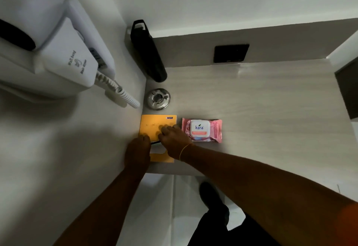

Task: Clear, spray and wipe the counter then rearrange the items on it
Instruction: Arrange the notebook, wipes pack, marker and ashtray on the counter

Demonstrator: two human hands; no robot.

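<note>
On pale wood-grain counter (271, 110) — both hands, left hand (138, 145) and right hand (174, 139), pressing yellow notebook (155, 123) | grips unclear — wall-corner

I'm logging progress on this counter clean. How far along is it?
Seemingly late: no spray or cloth shows, and the black bottle, metal ashtray and wipes pack sit in order on the counter. In hand: both hands, left hand, right hand, squaring the orange notebook. Left: releasing it.

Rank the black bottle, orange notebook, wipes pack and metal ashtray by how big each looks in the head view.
1. black bottle
2. orange notebook, partly covered by both hands, so unsure against the bottle
3. wipes pack
4. metal ashtray
</note>
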